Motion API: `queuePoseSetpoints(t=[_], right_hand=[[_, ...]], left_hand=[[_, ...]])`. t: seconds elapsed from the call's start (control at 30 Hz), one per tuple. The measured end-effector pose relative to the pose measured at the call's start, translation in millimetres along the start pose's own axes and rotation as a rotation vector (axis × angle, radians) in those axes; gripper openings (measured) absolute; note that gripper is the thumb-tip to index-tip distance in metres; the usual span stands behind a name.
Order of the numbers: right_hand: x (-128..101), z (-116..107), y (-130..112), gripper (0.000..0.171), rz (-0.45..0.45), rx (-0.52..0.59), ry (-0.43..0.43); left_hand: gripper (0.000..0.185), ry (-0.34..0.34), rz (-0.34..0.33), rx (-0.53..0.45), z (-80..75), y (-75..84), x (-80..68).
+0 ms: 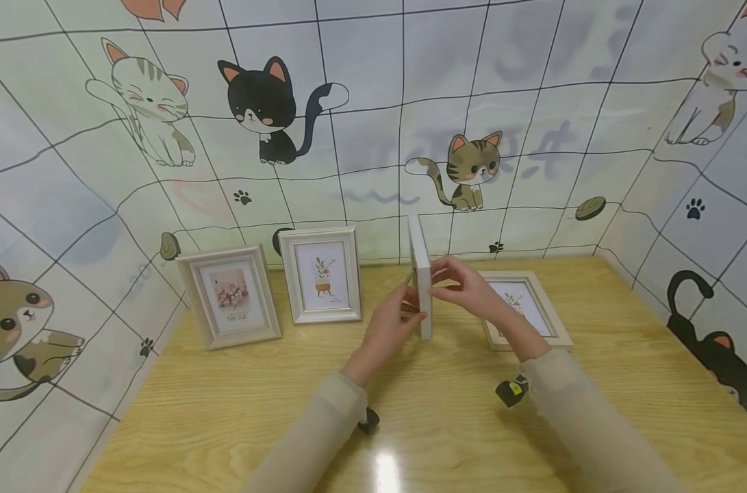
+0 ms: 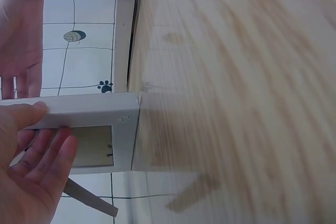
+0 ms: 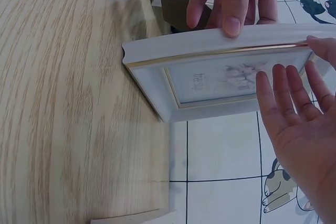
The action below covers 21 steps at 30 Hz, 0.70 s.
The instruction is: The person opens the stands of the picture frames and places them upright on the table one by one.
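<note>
White wooden picture frame (image 1: 420, 277) stands upright, edge-on, on light wood-grain table (image 1: 447, 438) btwn both hands; left hand (image 1: 390, 323) w/ thumb on its edge & fingers behind, right hand (image 1: 468, 287) grips its front, near flat-lying frame (image 1: 527, 308)

Wooden table (image 1: 237, 404) bears four picture frames: the gripped frame (image 1: 420, 277) on edge, two upright frames (image 1: 229, 296) (image 1: 321, 274) left of the grip, one flat frame (image 1: 536, 301) just right.
</note>
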State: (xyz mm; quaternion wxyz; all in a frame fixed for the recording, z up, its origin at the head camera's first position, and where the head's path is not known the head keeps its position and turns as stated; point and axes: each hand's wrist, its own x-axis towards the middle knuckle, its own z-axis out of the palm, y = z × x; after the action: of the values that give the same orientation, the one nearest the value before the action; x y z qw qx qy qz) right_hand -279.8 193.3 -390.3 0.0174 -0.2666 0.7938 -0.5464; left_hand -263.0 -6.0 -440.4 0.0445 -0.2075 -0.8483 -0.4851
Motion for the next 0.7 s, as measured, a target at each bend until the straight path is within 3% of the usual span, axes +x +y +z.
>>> queuePoseSetpoints(t=[0.43,0.7], right_hand=[[-1,-6,8,0.040,-0.003,0.021,-0.001],[0,-11,15,0.040,-0.008,-0.023,0.009]], left_hand=[[0.025,-0.005,-0.005,0.027,-2.2,-0.8,1.0],[0.023,-0.007,-0.006,0.053,-4.0,-0.8,-0.1]])
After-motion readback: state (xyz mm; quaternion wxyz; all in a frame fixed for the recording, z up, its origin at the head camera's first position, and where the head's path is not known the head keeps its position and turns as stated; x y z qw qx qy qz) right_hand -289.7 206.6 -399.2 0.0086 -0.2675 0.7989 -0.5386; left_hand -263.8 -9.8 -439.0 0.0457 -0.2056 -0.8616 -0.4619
